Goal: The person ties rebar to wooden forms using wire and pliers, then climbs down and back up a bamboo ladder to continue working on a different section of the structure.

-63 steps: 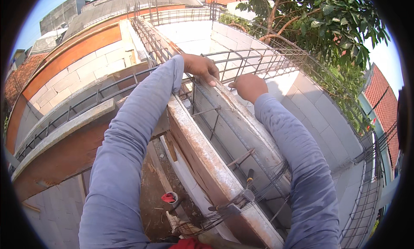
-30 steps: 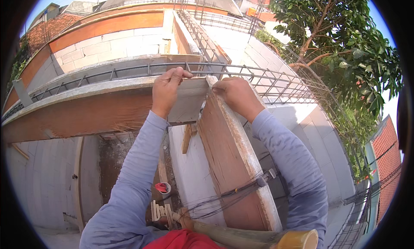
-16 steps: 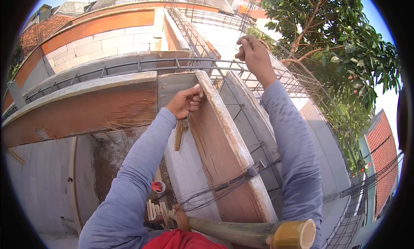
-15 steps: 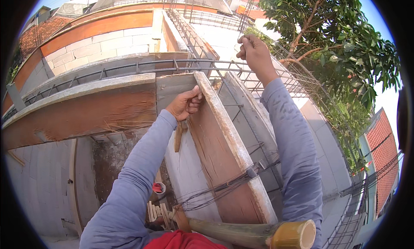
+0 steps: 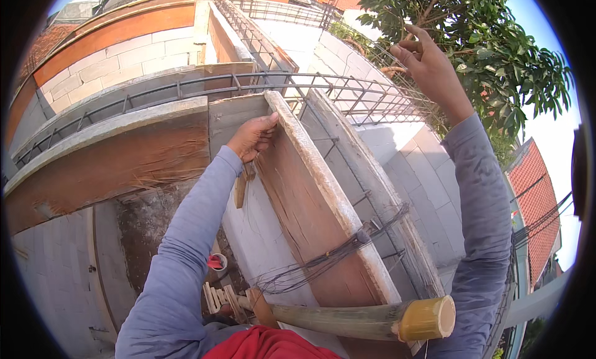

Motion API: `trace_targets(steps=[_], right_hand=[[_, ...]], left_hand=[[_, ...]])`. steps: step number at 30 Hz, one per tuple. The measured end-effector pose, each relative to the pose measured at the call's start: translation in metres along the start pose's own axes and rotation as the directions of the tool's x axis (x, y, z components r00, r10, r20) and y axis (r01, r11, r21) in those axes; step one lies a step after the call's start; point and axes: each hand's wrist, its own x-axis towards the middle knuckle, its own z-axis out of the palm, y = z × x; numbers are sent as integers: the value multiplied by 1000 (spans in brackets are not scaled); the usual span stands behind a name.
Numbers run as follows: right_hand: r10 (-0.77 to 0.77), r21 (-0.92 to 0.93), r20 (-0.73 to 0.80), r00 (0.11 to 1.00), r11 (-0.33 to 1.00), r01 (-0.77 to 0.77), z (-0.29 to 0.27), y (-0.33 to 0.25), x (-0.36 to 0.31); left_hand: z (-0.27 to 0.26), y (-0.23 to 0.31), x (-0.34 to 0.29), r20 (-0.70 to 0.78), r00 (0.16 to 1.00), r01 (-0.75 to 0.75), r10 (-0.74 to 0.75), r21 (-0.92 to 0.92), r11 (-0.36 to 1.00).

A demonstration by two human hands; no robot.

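Observation:
My left hand (image 5: 253, 138) is closed against the inner face of a brown plywood formwork board (image 5: 298, 197), near its far end. Its thumb tip reaches the board's crusted pale top edge, and whatever the curled fingers hold is hidden. Just below that hand, a short wood piece (image 5: 240, 191) sticks out. My right hand (image 5: 431, 70) is raised at the upper right in front of the tree, thumb and forefinger apart, with nothing visible between them. Dark tie wires (image 5: 329, 258) wrap across the board and the parallel board (image 5: 372, 179), with steel rebar (image 5: 335, 145) between the two.
A thick bamboo pole (image 5: 347, 318) crosses close in front of me. A rebar cage (image 5: 180, 92) runs across the far side above another form board (image 5: 124, 145). Far below stands a white bucket (image 5: 217, 262) with something red in it. A leafy tree (image 5: 515, 79) rises at right.
My right hand has swung up and to the right, and its pinched fingers have spread. My left hand stays at the board's far end. The whole view has shifted slightly.

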Motion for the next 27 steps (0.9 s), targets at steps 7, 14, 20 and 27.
trace_targets(steps=[7, 14, 20, 27], right_hand=[[122, -419, 468, 876, 903, 98, -112, -136, 22], [405, -416, 753, 518, 904, -102, 50, -7, -95], [516, -172, 698, 497, 794, -583, 85, -9, -152], [496, -222, 649, 576, 848, -481, 88, -25, -154]], left_hand=[[-1, -13, 5, 34, 999, 31, -26, -158, 987], [16, -14, -3, -45, 999, -15, 10, -98, 995], [20, -21, -2, -113, 993, -36, 23, -117, 993], [12, -22, 6, -138, 990, -20, 7, -93, 995]])
